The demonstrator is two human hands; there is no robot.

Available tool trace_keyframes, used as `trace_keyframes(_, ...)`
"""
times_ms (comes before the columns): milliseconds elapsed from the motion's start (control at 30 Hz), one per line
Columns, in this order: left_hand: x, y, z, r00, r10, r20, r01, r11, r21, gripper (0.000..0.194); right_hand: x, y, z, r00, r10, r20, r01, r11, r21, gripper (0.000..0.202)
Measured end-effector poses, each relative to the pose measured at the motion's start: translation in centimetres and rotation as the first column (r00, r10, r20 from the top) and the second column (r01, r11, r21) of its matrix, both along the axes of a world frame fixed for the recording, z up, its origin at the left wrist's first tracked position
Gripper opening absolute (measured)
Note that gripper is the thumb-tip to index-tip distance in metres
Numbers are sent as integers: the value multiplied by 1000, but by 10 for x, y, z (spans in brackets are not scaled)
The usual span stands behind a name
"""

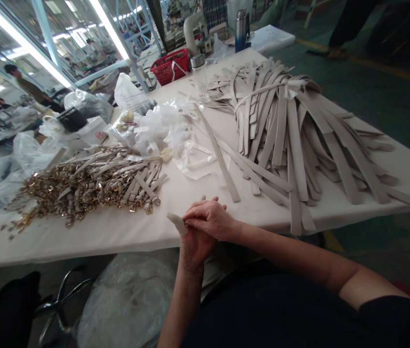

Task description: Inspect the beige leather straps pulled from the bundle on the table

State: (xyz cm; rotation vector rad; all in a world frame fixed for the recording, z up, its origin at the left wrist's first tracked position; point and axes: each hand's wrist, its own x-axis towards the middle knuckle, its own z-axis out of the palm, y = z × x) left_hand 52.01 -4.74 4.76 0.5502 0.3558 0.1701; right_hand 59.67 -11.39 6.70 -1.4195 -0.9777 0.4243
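My left hand (195, 246) is raised at the table's near edge, with its thumb stretched out and a pale finger cot (176, 223) over that thumb. A second whitish tip shows beyond my hands, probably on another left finger. My right hand (214, 220) lies across the left palm and hides most of the left fingers. Its fingertips are closed at the base of the thumb's finger cot. Ahead to the right lie loose beige straps (219, 154), and to the left a heap of narrow straps with gold buckles (92, 186).
A large bundle of beige straps (281, 121) covers the table's right side, some ends hanging over the edge. Clear plastic bags (161, 125), a red basket (170, 66), a glass jar (198, 77) and a blue flask (241, 31) stand farther back. A chair base (60, 304) is below left.
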Motion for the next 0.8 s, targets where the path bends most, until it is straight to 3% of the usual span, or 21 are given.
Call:
trace_keyframes(133, 3, -2, 2, 999, 53, 5, -53, 998, 22, 63, -1, 0, 4, 999, -14, -34, 13, 1000, -19, 13)
trace_keyframes(300, 8, -5, 2, 995, 82, -54, -78, 995, 67, 60, -4, 4, 5, 971, -186, 147, 194, 980, -38, 16)
trace_keyframes(367, 9, -6, 0, 994, 97, -56, -93, 993, 75, 60, -2, 4, 2, 934, -211, 288, 217, 976, 12, 17)
trace_keyframes(533, 7, -6, 1, 993, 95, -75, -90, 994, 67, 59, 7, -1, -11, 758, -186, 625, 127, 982, 138, 14)
trace_keyframes(667, 6, -5, 1, 973, 229, -26, -217, 949, 229, 46, 8, -6, -15, 651, -180, 738, 88, 983, 163, 18)
trace_keyframes(800, 4, 2, 3, 948, 318, 1, -285, 849, 446, 37, 4, -8, -15, 645, -181, 742, 78, 982, 173, 19)
